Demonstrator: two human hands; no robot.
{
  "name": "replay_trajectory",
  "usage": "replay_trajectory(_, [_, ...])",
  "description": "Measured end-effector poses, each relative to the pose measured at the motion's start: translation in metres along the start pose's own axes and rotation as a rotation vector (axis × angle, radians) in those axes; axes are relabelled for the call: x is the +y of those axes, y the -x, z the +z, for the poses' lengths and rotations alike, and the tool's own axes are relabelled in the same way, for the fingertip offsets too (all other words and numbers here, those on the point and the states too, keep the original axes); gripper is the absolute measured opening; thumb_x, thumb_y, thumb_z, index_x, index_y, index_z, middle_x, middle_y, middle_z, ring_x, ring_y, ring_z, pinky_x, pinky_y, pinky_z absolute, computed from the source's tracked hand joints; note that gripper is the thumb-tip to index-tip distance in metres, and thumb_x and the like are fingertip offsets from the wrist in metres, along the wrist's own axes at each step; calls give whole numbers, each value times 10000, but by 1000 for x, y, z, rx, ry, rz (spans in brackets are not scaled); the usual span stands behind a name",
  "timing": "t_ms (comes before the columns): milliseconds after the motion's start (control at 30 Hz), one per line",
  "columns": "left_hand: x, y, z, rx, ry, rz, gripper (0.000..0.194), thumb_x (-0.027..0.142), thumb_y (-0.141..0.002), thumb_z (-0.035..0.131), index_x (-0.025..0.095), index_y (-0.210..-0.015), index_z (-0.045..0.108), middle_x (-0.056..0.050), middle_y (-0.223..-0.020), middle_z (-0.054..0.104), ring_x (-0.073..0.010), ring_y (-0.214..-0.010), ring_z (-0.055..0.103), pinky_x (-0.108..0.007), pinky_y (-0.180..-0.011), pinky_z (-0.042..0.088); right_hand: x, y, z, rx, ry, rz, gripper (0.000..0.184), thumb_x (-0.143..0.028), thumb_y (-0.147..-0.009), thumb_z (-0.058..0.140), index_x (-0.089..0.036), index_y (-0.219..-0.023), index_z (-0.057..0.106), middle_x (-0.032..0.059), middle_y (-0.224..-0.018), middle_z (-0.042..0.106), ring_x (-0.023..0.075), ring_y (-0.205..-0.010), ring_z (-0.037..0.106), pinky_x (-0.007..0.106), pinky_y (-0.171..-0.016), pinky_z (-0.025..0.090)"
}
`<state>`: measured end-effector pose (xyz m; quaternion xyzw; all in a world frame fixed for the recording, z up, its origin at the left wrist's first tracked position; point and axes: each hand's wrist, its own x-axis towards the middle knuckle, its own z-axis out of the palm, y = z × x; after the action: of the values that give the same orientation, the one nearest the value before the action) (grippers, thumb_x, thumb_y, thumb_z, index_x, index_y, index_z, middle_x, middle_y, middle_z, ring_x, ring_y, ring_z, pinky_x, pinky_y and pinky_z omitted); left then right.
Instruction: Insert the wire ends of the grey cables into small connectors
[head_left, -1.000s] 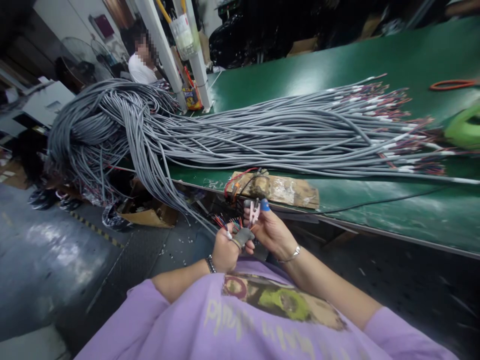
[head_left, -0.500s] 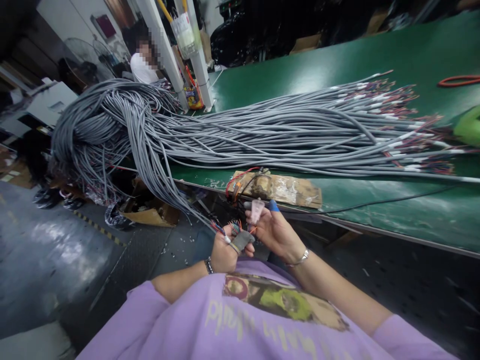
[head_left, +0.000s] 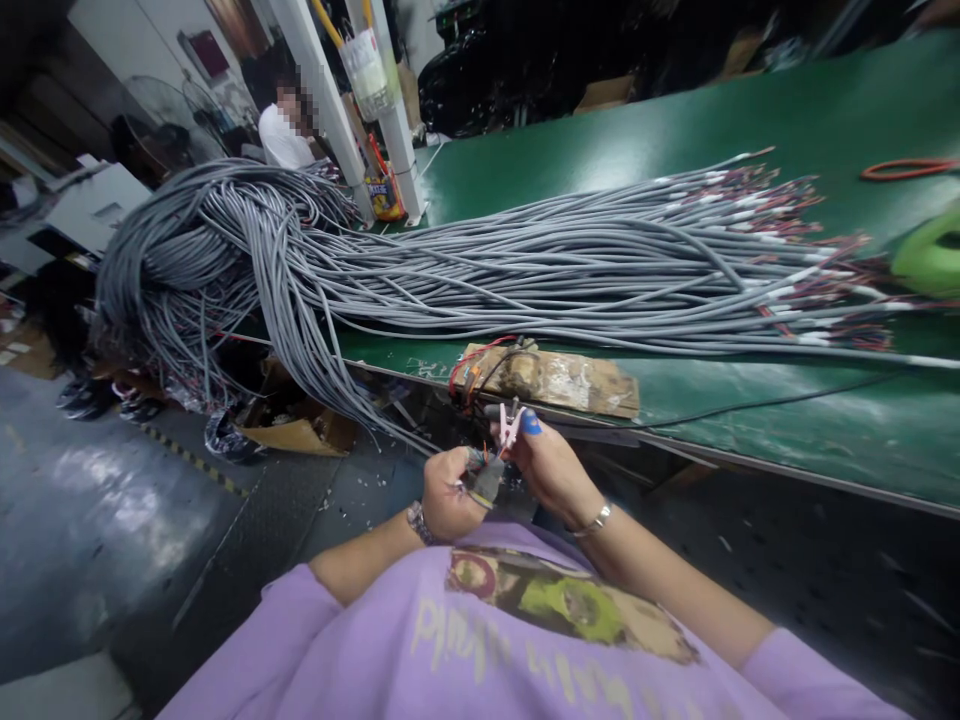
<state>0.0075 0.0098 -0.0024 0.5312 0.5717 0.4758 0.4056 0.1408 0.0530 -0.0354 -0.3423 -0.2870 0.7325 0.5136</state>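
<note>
My left hand (head_left: 452, 495) is closed around the end of a grey cable, its fingers curled in front of my shirt. Thin coloured wires (head_left: 480, 458) stick out past that grip. A dark grey piece (head_left: 487, 482) shows at the left fingertips; whether it is a finger cover or a separate part I cannot tell. My right hand (head_left: 551, 470), with blue on its thumb tip, pinches a pink clothespin (head_left: 510, 428). The clothespin's lower end is right by the wires; whether it grips one is too small to see.
Many grey cables (head_left: 480, 270) lie across the green table (head_left: 750, 400), some hanging over its left edge. A wooden board (head_left: 585, 385) with wires sits at the front edge. An open cardboard box (head_left: 300, 435) is below. A person (head_left: 285, 135) sits beyond the white posts.
The right hand has turned, and the clothespin has come down nearer the wires. The left hand has rolled over, so its back shows more and the wires show less.
</note>
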Motion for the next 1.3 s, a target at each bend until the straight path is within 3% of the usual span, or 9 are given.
replay_trajectory(167, [-12,-8,-5,-46,-100,93,151,222,-483,790,237,-544,653,-61,-620,635,-207,-670,583,-318,-715,441,4,-7,-1,-26,-230,143,381,-563,-581,802,-240,-762,713,0,-713,701,143,-628,603,271,-581,497])
replay_trajectory(300, [-14,-9,-4,-100,-196,132,171,285,-506,775,254,-515,607,-62,-621,611,-206,-659,548,-333,-731,433,3,-8,0,-14,-259,160,333,-511,-588,823,-237,-745,720,-18,-665,694,128,-611,601,259,-583,511])
replay_trajectory(533, [-15,-8,-1,-86,-253,248,217,312,-554,756,240,-492,560,-55,-562,562,-177,-576,510,-312,-644,408,1,-7,5,18,-297,160,266,-438,-601,839,-233,-716,714,-26,-665,694,111,-592,583,233,-555,487])
replay_trajectory(767, [-25,-7,-2,25,-292,643,312,416,-727,623,211,-518,517,-27,-505,551,-129,-498,487,-258,-519,383,4,-4,1,-58,-367,215,312,-537,-668,757,-246,-766,700,-17,-733,703,117,-639,596,229,-598,491])
replay_trajectory(833, [-23,-4,-4,33,-256,577,301,416,-750,617,202,-550,543,-20,-506,562,-121,-490,498,-249,-511,391,6,-3,-3,-72,-378,233,339,-560,-658,752,-252,-790,700,-18,-754,705,114,-643,594,222,-594,488])
replay_trajectory(967, [-21,1,-7,37,-15,94,320,476,-777,617,184,-649,594,6,-499,576,-99,-435,491,-220,-453,386,11,-2,-13,-68,-366,265,334,-569,-671,734,-264,-799,691,-16,-775,703,119,-663,603,219,-578,476])
replay_trajectory(1033, [-23,2,-6,53,119,-79,351,511,-759,633,178,-657,591,16,-481,573,-94,-416,490,-209,-431,377,13,-1,-16,-67,-358,280,327,-566,-669,735,-267,-793,689,-16,-775,699,120,-665,603,219,-574,473])
replay_trajectory(1300, [-33,-1,0,90,261,-271,366,507,-695,699,171,-640,567,37,-440,550,-80,-378,472,-197,-406,353,14,9,-26,-11,-330,315,237,-469,-652,774,-264,-738,692,1,-771,694,131,-640,581,233,-551,463])
